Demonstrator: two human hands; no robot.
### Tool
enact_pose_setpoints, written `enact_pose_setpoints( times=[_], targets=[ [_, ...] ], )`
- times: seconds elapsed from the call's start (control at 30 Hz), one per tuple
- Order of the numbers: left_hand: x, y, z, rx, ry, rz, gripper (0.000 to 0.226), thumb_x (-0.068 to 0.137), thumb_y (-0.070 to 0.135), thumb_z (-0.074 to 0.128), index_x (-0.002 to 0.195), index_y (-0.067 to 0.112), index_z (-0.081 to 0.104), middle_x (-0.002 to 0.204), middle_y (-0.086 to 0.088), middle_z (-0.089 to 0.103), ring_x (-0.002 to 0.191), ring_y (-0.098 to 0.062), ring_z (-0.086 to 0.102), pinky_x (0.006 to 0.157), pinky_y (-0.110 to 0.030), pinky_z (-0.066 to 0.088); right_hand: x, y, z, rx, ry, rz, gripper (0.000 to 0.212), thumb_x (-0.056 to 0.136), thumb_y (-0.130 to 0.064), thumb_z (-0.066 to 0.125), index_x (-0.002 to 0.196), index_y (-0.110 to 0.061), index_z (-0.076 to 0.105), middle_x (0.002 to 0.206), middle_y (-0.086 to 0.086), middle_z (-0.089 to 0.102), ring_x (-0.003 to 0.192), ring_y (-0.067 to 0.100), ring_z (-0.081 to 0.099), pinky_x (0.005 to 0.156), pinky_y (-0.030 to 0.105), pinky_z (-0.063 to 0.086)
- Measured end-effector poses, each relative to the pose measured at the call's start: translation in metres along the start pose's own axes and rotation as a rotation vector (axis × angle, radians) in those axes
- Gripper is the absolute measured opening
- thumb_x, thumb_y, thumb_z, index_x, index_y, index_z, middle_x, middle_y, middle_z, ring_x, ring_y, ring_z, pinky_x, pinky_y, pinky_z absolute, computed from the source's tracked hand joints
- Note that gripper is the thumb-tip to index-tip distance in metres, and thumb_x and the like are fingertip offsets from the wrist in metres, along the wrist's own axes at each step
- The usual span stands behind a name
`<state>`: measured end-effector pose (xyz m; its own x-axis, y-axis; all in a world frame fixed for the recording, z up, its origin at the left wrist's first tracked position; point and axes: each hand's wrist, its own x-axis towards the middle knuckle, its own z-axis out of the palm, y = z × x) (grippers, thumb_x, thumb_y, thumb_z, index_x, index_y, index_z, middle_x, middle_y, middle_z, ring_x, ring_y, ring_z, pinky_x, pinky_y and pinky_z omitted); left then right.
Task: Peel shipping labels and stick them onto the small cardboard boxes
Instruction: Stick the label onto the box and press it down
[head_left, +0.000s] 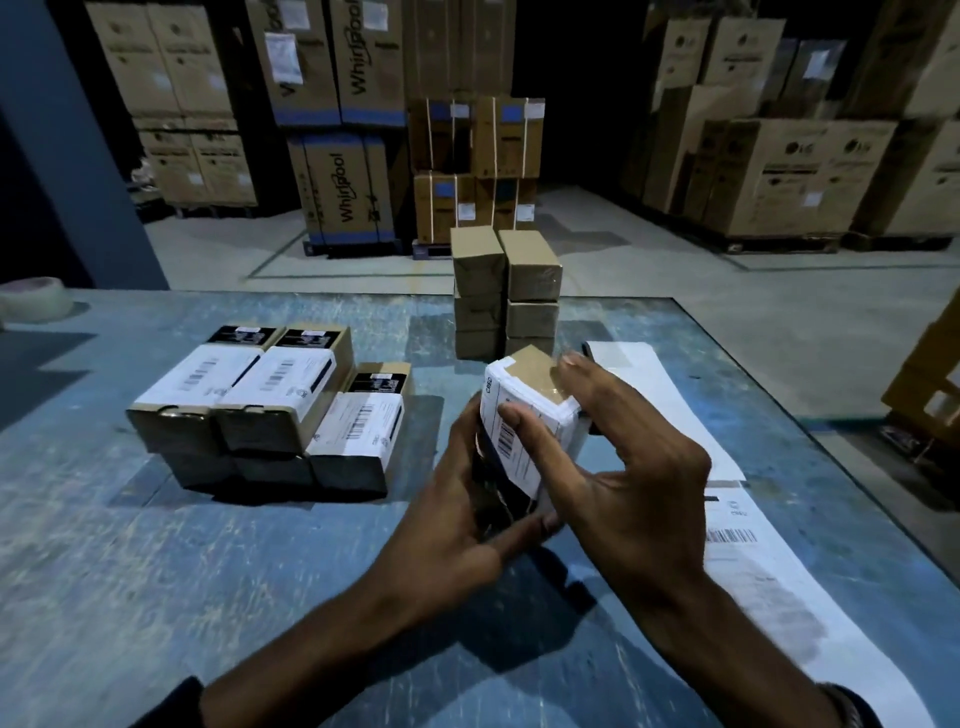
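Observation:
A small cardboard box (530, 371) is held upright above the table, a white shipping label (511, 441) with a barcode wrapped over its near face. My left hand (452, 525) grips the box from the left and below. My right hand (618, 467) holds it from the right, thumb pressing on the label, fingers curled round the far side. A long strip of label backing paper (769, 566) with one unpeeled label (732, 530) lies on the table to the right. Several labelled boxes (270, 395) are stacked at the left. Unlabelled brown boxes (504, 291) stand stacked behind.
The blue worn table (156, 571) ends at the right edge near the paper strip. A roll of tape (34, 299) sits at the far left. Large appliance cartons (343, 192) on pallets stand on the warehouse floor beyond.

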<state>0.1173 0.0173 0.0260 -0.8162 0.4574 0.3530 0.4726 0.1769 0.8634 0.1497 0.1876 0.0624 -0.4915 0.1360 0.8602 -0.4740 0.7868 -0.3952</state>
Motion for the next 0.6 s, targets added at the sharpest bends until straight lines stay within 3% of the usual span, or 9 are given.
enact_pose_setpoints(
  times=[0.07,0.13,0.23,0.3,0.43,0.53,0.6],
  targets=[
    [-0.002,-0.004,0.005,0.006,-0.034,-0.01,0.113,0.088,0.042,0.085,0.16,0.063,0.0,0.161,0.035,0.037,0.147,0.006,0.042,0.117,-0.034,0.047,0.0,-0.002,0.0,0.058,0.068,0.083,0.046,0.092,-0.043,0.08,0.126,-0.014,0.076,0.128,-0.001,0.075,0.111,0.007,0.073,0.092,0.022,0.06],
    [-0.002,-0.008,0.003,0.079,-0.027,0.011,0.11,0.092,0.036,0.083,0.162,0.062,0.002,0.162,0.032,0.036,0.146,0.005,0.044,0.117,-0.04,0.049,0.006,0.002,-0.004,0.204,0.108,0.327,0.035,0.09,-0.046,0.08,0.117,-0.024,0.08,0.112,-0.011,0.08,0.096,0.003,0.076,0.077,0.02,0.062],
    [0.002,-0.008,-0.012,0.228,0.087,0.045,0.095,0.081,0.049,0.082,0.159,0.06,0.027,0.142,0.042,0.045,0.13,0.011,0.052,0.096,-0.014,0.054,0.015,0.027,-0.005,0.355,0.046,0.691,0.017,0.093,-0.049,0.078,0.097,-0.034,0.085,0.09,-0.017,0.081,0.087,0.006,0.078,0.074,0.035,0.066],
    [0.005,-0.015,-0.023,0.334,0.134,0.084,0.09,0.076,0.054,0.081,0.157,0.049,0.042,0.14,0.032,0.055,0.127,0.006,0.057,0.093,-0.016,0.054,0.017,0.041,-0.005,0.307,-0.067,0.81,0.025,0.093,-0.054,0.076,0.093,-0.031,0.086,0.086,-0.015,0.081,0.086,0.007,0.078,0.079,0.042,0.065],
    [0.007,-0.027,-0.037,0.35,0.041,0.075,0.086,0.072,0.051,0.081,0.152,0.034,0.055,0.138,0.02,0.064,0.125,0.001,0.061,0.101,-0.033,0.058,0.017,0.047,-0.01,-0.022,-0.185,0.733,0.037,0.092,-0.063,0.072,0.088,-0.029,0.086,0.08,-0.016,0.079,0.081,0.008,0.074,0.072,0.031,0.055],
    [0.008,-0.032,-0.038,0.341,-0.069,0.065,0.083,0.072,0.051,0.077,0.15,0.034,0.057,0.13,0.019,0.063,0.122,-0.003,0.062,0.1,-0.024,0.053,0.022,0.045,-0.015,-0.015,-0.143,0.524,0.021,0.093,-0.052,0.076,0.094,-0.033,0.084,0.093,-0.02,0.08,0.092,0.0,0.074,0.09,0.035,0.061],
    [0.009,-0.035,-0.039,0.329,-0.091,0.037,0.083,0.071,0.055,0.074,0.15,0.037,0.057,0.128,0.017,0.061,0.12,-0.001,0.061,0.096,-0.014,0.047,0.029,0.045,-0.019,0.151,-0.308,0.473,0.017,0.091,-0.05,0.081,0.104,-0.038,0.083,0.106,-0.027,0.077,0.107,-0.009,0.068,0.101,0.034,0.057]
  ],
)
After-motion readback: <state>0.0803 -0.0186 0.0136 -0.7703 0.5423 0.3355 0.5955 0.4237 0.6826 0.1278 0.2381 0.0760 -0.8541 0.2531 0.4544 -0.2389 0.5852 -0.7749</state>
